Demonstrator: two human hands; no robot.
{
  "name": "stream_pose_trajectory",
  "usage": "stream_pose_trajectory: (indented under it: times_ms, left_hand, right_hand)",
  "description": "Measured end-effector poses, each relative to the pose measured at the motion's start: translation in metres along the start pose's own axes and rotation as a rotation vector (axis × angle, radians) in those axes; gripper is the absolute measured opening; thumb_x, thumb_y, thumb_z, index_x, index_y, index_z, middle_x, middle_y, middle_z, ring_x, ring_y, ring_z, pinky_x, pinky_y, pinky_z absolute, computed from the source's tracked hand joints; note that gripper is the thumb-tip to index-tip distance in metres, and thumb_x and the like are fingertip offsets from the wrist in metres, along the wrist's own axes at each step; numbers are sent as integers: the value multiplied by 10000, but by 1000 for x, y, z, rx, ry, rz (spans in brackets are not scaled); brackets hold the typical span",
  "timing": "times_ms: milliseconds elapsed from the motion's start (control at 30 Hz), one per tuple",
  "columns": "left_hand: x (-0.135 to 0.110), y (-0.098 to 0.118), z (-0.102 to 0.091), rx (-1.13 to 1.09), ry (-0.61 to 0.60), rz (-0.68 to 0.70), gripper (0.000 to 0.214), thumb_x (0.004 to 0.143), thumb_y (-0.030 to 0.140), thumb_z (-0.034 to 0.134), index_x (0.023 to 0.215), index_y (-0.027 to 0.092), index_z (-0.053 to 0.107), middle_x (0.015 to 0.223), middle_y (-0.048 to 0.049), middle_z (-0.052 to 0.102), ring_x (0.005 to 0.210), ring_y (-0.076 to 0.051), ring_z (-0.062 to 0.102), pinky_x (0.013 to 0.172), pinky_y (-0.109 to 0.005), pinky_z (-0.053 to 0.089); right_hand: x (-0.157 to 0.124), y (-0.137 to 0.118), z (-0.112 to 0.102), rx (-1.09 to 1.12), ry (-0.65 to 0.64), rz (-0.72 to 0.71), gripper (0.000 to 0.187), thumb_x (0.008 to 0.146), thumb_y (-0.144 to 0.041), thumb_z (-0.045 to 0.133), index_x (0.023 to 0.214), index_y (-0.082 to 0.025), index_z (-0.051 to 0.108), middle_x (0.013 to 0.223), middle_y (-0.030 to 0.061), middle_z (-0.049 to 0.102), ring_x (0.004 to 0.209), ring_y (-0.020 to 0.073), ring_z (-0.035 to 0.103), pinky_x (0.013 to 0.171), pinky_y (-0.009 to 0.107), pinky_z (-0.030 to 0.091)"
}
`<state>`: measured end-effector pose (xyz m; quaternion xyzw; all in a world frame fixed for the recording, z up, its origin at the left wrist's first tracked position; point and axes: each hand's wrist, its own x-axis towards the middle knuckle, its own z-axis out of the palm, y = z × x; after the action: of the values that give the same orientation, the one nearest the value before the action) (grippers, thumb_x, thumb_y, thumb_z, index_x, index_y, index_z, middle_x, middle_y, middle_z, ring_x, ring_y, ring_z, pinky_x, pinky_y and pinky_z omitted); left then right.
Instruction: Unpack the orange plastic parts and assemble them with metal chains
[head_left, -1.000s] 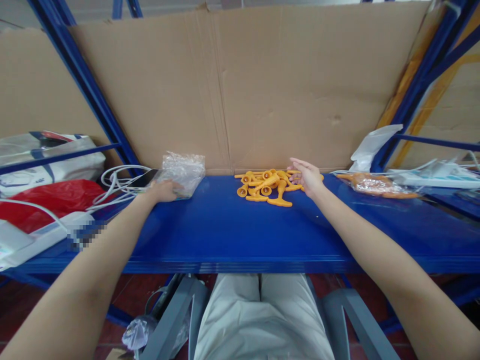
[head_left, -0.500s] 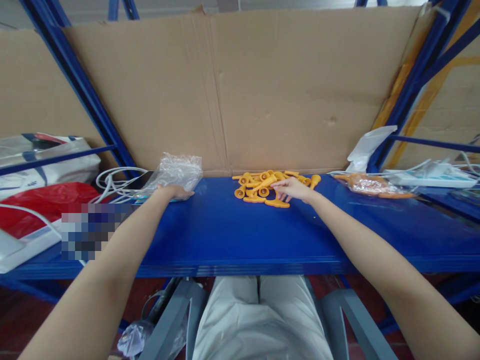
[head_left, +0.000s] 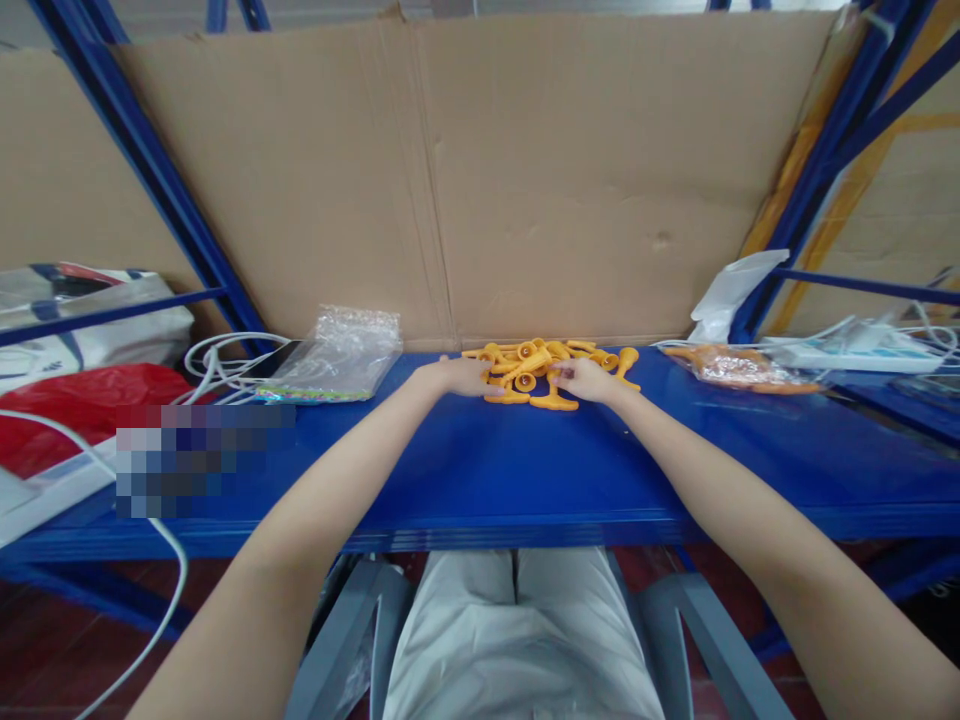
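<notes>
A pile of small orange plastic parts (head_left: 534, 362) lies at the back of the blue shelf (head_left: 480, 470), against the cardboard. My left hand (head_left: 459, 376) rests at the pile's left edge, its fingers stretched out and touching the nearest parts. At the pile's right side, my right hand (head_left: 583, 379) has its fingers curled in a pinch on one orange part. A stack of clear plastic bags (head_left: 339, 350) lies to the left, apart from both hands.
A cardboard sheet (head_left: 525, 170) walls the back. White cables (head_left: 225, 362), a red bag (head_left: 90, 400) and a white bag (head_left: 90, 320) crowd the left. On the right lie a filled bag of orange parts (head_left: 739, 368), white plastic (head_left: 735, 290) and a power strip (head_left: 840, 355).
My left hand has left the clear plastic bags and moved right to the orange pile. My right hand has closed in on a part at the pile's right side.
</notes>
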<state>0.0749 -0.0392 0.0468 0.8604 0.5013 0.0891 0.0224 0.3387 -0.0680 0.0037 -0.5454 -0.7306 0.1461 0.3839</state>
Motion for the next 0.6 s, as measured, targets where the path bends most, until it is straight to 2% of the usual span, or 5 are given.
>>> stream_pose_trajectory:
  times_ms: [100, 233, 333, 433, 600]
  left_hand:
    - [-8, 29, 5, 79, -114, -30, 704, 717, 708, 729, 1229, 225, 696, 1317, -201, 687, 1247, -415, 630, 1088, -571, 435]
    - [-15, 31, 22, 98, -16, -20, 829, 833, 721, 597, 1439, 161, 512, 1475, -268, 540, 1334, -424, 558, 1079, -583, 433]
    - [-17, 22, 35, 68, 66, 22, 850, 861, 745, 537, 1476, 163, 460, 1551, -257, 454, 1379, -420, 513, 1087, -559, 435]
    - [-16, 18, 42, 47, 125, 45, 854, 865, 742, 537, 1482, 158, 456, 1561, -241, 449, 1386, -412, 506, 1105, -521, 429]
    - [-15, 21, 43, 104, 78, 39, 884, 905, 731, 468, 1553, 138, 367, 1620, -199, 373, 1441, -390, 443, 1143, -478, 398]
  right_hand:
    - [1, 0, 1, -43, 0, -8, 174, 739, -93, 745, 865, -202, 796, 495, -61, 586, 465, 86, 512, 469, 201, 379]
    - [0, 0, 2, -22, -1, 13, 152, 741, -89, 752, 825, -214, 777, 513, -58, 594, 475, 96, 523, 525, 220, 431]
    - [1, -3, -2, 96, 47, 102, 150, 728, -64, 755, 686, -205, 726, 556, -29, 630, 532, 117, 579, 570, 229, 471]
    - [4, -4, -17, 385, 203, 336, 188, 807, -99, 696, 642, -174, 647, 621, 14, 659, 529, 121, 607, 528, 225, 477]
    - [5, 13, -58, 1020, 663, 709, 169, 934, -124, 464, 803, -202, 537, 615, -22, 587, 453, 96, 537, 446, 188, 471]
